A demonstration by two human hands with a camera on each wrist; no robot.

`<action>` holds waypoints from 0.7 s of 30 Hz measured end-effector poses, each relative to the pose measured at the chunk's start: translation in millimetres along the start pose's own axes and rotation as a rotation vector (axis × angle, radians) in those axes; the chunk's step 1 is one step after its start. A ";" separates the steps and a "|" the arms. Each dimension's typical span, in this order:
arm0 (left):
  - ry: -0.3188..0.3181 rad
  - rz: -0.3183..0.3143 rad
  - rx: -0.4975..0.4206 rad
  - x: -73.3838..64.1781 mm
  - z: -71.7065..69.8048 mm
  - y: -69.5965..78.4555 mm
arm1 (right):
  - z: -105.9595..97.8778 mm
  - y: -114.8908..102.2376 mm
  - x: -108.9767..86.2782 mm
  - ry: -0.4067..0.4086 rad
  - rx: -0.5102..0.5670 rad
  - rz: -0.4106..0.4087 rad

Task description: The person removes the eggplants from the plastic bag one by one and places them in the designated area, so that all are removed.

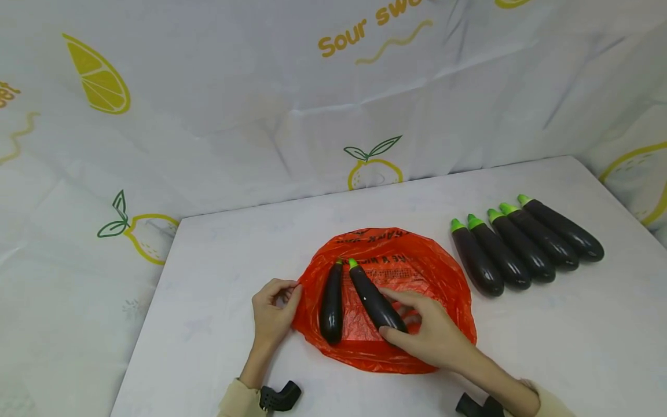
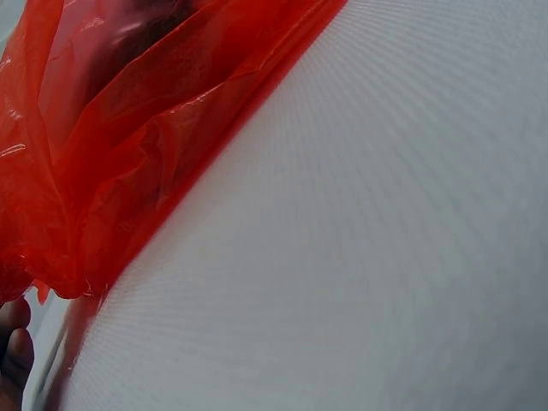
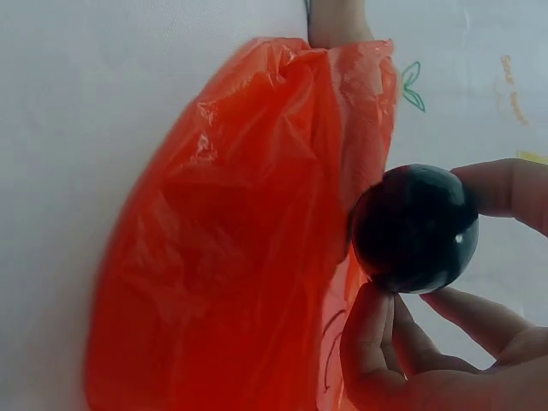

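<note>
A red plastic bag (image 1: 422,263) with dark printing lies on the table, its mouth spread wide. My left hand (image 1: 273,313) pinches the left edge of the bag between thumb and fingers. One eggplant (image 1: 331,307) with a green tip rests inside on the left. Over the right part of the bag's opening, my right hand (image 1: 435,336) grips a second eggplant (image 1: 374,298) near its thick end, the green tip pointing away. The right wrist view looks at the rounded dark end of this held eggplant (image 3: 415,229), with thumb and fingers around it beside the bag (image 3: 231,240).
Several more eggplants (image 1: 526,249) lie side by side in a slanted row at the right of the white table (image 1: 219,260). Behind the table hangs a white cloth (image 1: 234,116) printed with lemons and lettering.
</note>
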State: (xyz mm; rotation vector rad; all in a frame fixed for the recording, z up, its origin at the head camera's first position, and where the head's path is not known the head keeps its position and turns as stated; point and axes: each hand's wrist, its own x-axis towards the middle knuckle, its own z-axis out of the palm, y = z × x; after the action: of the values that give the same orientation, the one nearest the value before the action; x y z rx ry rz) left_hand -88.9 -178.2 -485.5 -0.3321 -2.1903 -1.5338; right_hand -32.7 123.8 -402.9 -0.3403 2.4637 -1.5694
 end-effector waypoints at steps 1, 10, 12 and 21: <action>0.001 0.003 0.002 -0.1 0.3 -0.2 | -1.5 -0.7 -1.0 0.006 -0.007 0.009; 0.004 0.015 0.003 6.2 1.3 28.4 | -15.2 -3.1 -9.0 0.072 -0.055 0.036; 0.002 0.014 0.006 5.6 1.0 26.6 | -17.3 -2.8 -10.7 0.089 -0.062 0.033; 0.003 0.031 0.019 -0.1 0.5 0.1 | -27.2 -1.7 -19.0 0.136 -0.067 0.026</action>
State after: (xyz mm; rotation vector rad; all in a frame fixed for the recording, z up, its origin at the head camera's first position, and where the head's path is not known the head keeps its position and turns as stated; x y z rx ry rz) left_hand -88.9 -177.7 -485.6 -0.3556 -2.1865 -1.4951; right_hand -22.3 152.2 -389.2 -0.2173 2.6160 -1.5508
